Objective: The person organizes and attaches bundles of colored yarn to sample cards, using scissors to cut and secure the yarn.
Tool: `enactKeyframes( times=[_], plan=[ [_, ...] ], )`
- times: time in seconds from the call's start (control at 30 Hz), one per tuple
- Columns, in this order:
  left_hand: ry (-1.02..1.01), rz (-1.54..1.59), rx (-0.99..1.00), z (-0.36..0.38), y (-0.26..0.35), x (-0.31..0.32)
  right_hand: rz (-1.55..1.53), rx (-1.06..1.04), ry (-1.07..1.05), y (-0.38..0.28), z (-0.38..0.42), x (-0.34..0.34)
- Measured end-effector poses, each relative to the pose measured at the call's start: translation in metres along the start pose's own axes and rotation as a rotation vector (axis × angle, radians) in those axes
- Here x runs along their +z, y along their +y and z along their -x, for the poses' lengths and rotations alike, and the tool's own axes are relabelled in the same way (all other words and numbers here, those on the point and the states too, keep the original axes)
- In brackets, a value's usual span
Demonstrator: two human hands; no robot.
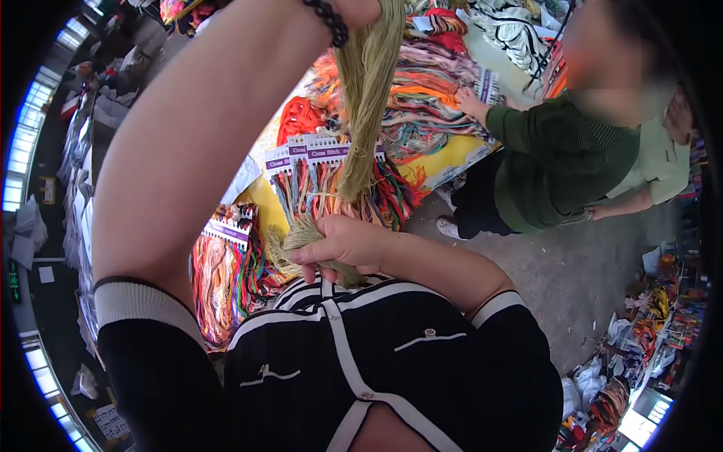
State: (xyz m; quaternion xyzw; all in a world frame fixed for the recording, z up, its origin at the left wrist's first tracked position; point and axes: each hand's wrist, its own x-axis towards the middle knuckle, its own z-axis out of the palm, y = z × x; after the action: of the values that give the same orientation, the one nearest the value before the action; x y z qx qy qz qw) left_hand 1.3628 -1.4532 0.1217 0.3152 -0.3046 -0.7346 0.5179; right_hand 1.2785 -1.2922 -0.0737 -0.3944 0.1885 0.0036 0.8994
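My left hand is raised at the top edge, with a dark beaded bracelet at its wrist; a long olive-green thread skein hangs down from it. Only part of that hand shows, and its fingers are out of view. Close to my body, my right hand is closed round a bundle of olive-green thread. Behind the hanging skein, multicoloured threads on punched cards labelled "Cross Stitch" lie on the yellow-covered table. Another threaded card lies to the left.
A person in a dark green top stands at the right, one hand on multicoloured threads. Behind is another person in a light shirt. Red cord lies on the table. Bags and thread piles line the lower right.
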Motion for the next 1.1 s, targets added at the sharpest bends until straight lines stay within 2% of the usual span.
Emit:
enactKeyframes(
  times=[0.1,0.17,0.2,0.37,0.43,0.47,0.6,0.7,0.77,0.97,1.03,1.1],
  plan=[
    [0.003,-0.008,-0.07,-0.017,-0.028,-0.018,-0.016,-0.01,-0.018,0.003,-0.001,-0.002],
    [-0.018,-0.023,-0.194,-0.025,-0.045,-0.026,-0.031,-0.014,-0.031,0.004,0.001,-0.002],
    [0.051,-0.007,-0.208,-0.026,-0.053,-0.023,-0.036,-0.013,-0.011,0.002,0.002,-0.001],
    [0.12,-0.032,-0.183,-0.031,-0.076,-0.015,-0.124,-0.017,0.021,0.002,0.004,-0.005],
    [0.212,0.014,-0.142,-0.023,-0.078,-0.002,-0.115,-0.019,0.04,-0.001,0.008,-0.005],
    [0.108,0.029,-0.178,-0.033,-0.082,-0.013,-0.073,-0.051,0.047,0.001,0.006,-0.005],
    [0.098,0.034,-0.165,-0.002,-0.073,-0.005,-0.115,-0.038,0.05,0.006,-0.003,-0.004],
    [0.776,-0.123,0.127,-0.021,-0.084,0.02,-0.067,0.007,0.056,-0.006,0.001,0.001],
    [0.117,0.047,-0.195,-0.022,-0.068,-0.017,-0.103,0.028,0.037,-0.009,-0.001,-0.002],
    [0.073,0.04,-0.27,-0.014,-0.061,-0.033,-0.126,0.034,0.014,-0.016,-0.01,-0.002],
    [-0.118,-0.05,-0.361,-0.008,-0.057,-0.04,-0.158,0.049,-0.002,-0.02,-0.019,-0.002],
    [-0.102,-0.256,-0.259,0.005,-0.049,-0.047,-0.165,-0.074,-0.01,-0.02,-0.027,0.001]
  ],
)
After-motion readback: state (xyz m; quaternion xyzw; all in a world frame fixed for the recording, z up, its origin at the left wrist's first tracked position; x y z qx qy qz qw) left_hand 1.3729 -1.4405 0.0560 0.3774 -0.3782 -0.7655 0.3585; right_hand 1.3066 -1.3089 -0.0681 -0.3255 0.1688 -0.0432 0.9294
